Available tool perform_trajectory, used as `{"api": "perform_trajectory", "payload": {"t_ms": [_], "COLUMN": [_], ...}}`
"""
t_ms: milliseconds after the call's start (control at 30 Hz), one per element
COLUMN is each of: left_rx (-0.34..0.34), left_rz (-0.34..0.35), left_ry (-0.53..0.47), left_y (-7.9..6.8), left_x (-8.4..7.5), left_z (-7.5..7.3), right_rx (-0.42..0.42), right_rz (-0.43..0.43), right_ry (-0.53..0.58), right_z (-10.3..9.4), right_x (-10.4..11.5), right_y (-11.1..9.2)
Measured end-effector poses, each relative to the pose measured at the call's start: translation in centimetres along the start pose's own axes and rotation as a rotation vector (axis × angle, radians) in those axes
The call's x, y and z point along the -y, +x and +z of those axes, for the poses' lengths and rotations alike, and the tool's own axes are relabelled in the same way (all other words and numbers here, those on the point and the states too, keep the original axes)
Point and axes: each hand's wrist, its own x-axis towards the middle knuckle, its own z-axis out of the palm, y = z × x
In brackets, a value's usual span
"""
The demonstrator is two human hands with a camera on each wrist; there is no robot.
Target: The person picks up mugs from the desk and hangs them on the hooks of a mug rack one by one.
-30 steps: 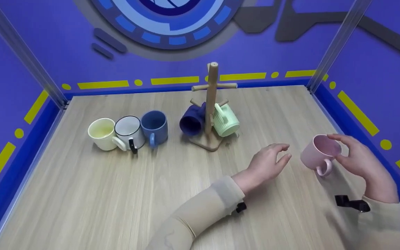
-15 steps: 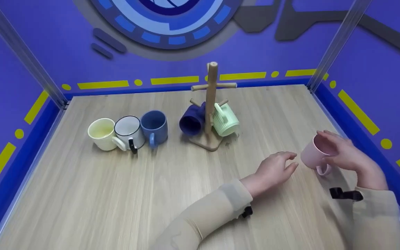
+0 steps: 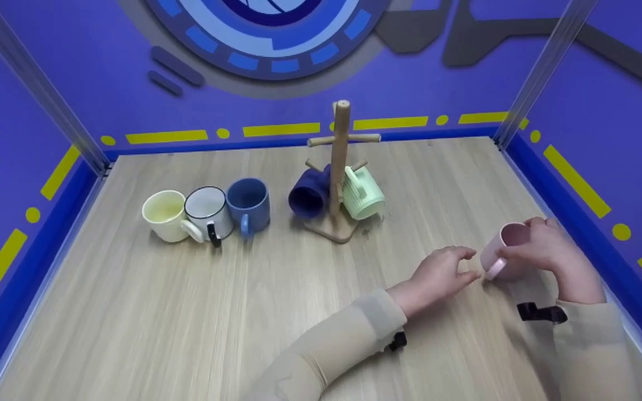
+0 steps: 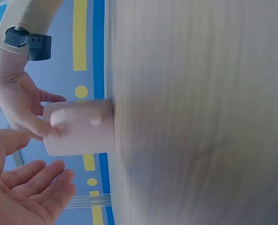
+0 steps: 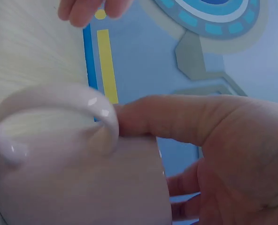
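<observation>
A pink mug point(image 3: 491, 255) stands at the right of the table, its handle turned toward the left hand. My right hand point(image 3: 555, 253) grips it near the rim. In the right wrist view the thumb point(image 5: 148, 117) lies by the top of the handle point(image 5: 50, 96), and the other fingers are partly hidden behind the mug. Just left of it, my left hand point(image 3: 437, 278) is held with fingers spread and nothing in them, apart from the mug. The left wrist view shows that palm point(image 4: 21, 201) beside the mug's wall.
A wooden mug tree point(image 3: 340, 128) stands mid-table, with a dark blue mug point(image 3: 307, 195) and a pale green mug point(image 3: 366, 197) on its lower pegs. A yellow mug point(image 3: 165, 223), a white mug point(image 3: 218, 220) and a blue mug point(image 3: 257, 211) sit in a row at left.
My right hand has moved left and now grips the pink mug. The mug has turned, its handle swinging left. My left hand has shifted right and slightly nearer.
</observation>
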Motion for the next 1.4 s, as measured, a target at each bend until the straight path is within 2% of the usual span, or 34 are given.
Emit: {"api": "perform_trajectory", "payload": {"t_ms": [200, 367, 600, 733, 900, 1067, 1233, 1333, 1400], "left_rx": [0.033, 0.007, -0.117, -0.203, -0.272, -0.344, -0.37, -0.388, -0.413], "left_rz": [-0.033, -0.012, 0.032, 0.073, 0.15, 0.204, 0.215, 0.204, 0.192], "left_ry": [-0.029, -0.098, -0.157, -0.151, -0.108, -0.076, -0.082, -0.1, -0.124], "left_y": [0.3, 0.4, 0.6, 0.4, -0.3, -0.9, -1.5, -1.9, -2.1], "left_x": [0.2, 0.5, 1.1, 1.7, 2.2, 2.5, 2.8, 3.4, 4.0], "left_z": [0.0, 0.0, -0.7, -1.2, -1.9, -3.1, -5.0, -6.1, -6.9], "right_rx": [-0.022, -0.02, 0.048, 0.122, 0.234, 0.34, 0.445, 0.437, 0.389], "right_rz": [0.034, 0.069, 0.097, 0.125, 0.126, 0.058, -0.086, -0.207, -0.301], "right_ry": [0.013, 0.11, 0.326, 0.45, 0.6, 0.737, 0.832, 0.797, 0.763], "right_z": [0.3, 0.4, 0.9, 1.3, 2.2, 2.9, 3.3, 3.6, 4.1], "right_x": [0.7, 0.9, 1.1, 1.3, 1.5, 2.1, 2.9, 3.2, 3.6], "right_y": [-0.4, -0.8, -0.8, -0.6, -0.4, -0.3, -0.2, -0.4, -0.5]}}
